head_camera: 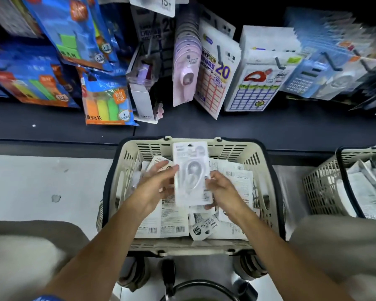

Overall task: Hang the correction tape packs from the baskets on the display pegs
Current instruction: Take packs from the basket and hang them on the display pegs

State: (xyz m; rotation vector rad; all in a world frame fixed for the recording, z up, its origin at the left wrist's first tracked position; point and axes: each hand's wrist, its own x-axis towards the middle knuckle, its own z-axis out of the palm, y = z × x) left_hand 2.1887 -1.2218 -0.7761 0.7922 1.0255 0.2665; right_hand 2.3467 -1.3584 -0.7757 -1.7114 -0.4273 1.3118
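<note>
A beige slotted basket [267,185] with a dark rim stands on the floor below me, filled with several white correction tape packs [172,222] lying face down. Above it I hold one clear-fronted correction tape pack [191,170] upright, hang hole at the top. My left hand [156,183] grips its left edge and my right hand [220,187] grips its right edge. A row of pink correction tape packs [185,68] hangs on a display peg straight above the basket.
A second basket [326,187] of white packs stands at the right. Label sticker packs [215,74], calculator cards [302,77] and blue sticky-note packs [104,101] hang on neighbouring pegs. A dark shelf base [269,129] runs behind the baskets. Pale floor [41,181] lies at the left.
</note>
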